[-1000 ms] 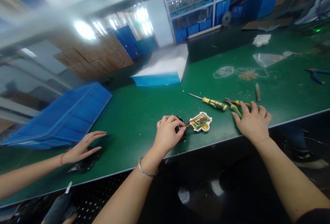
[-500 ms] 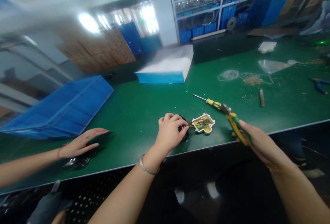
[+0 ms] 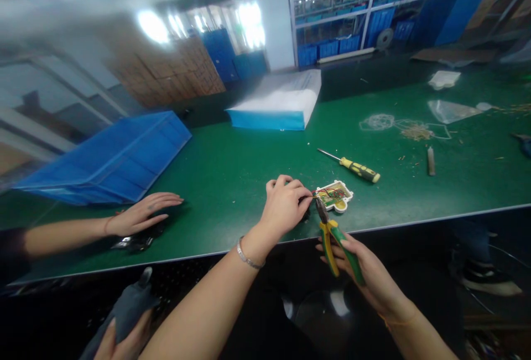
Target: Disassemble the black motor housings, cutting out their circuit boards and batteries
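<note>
My left hand [image 3: 286, 202] is closed, thumb and forefinger pinching thin wires [image 3: 314, 194] that run into a white casing [image 3: 350, 193]. A dark part, mostly hidden, lies beneath that hand. The casing rests face up near the table's front edge, with a green board and yellowish areas inside. In my right hand [image 3: 365, 266] is a pair of pliers [image 3: 327, 227] with green and yellow handles, spread apart. Their jaws are at the wires, close to my left fingertips; whether they touch the wires I cannot tell. Beyond the casing lies a yellow and black screwdriver [image 3: 359, 170].
A co-worker's hand [image 3: 143, 215] lies over black parts [image 3: 135, 242] at left; another hand [image 3: 124, 338] below holds a grey object [image 3: 133, 302]. Around are a blue bin [image 3: 112, 155], white-and-blue pack [image 3: 269, 119], small tube [image 3: 431, 161], plastic bag [image 3: 450, 110] and another white casing [image 3: 444, 79].
My right hand has brought the pliers left, from beside the screwdriver handle to the wires by my left hand. My left hand keeps its pinch. The whole view has shifted slightly.
</note>
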Available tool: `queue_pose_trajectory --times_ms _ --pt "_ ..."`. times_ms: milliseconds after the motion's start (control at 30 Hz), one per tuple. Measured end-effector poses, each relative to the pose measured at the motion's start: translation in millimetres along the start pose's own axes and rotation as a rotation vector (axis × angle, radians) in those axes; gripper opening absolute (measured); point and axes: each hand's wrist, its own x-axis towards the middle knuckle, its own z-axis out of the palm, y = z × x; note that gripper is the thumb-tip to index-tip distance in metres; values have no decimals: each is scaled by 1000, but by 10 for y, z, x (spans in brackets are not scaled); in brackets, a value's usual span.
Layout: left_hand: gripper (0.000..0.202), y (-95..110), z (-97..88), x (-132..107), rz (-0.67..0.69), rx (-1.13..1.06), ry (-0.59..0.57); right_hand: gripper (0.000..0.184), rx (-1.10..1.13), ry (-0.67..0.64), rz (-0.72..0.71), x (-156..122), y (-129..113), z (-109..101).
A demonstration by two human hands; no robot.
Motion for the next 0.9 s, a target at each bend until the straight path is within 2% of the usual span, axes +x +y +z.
queue_pose_trajectory --times_ms 300,900 --pt "14 3 0 4 11 -64 -5 42 -172 53 -81 58 78 90" --pt "13 7 -2 -24 27 -72 -38 43 -190 120 -128 86 96 138"
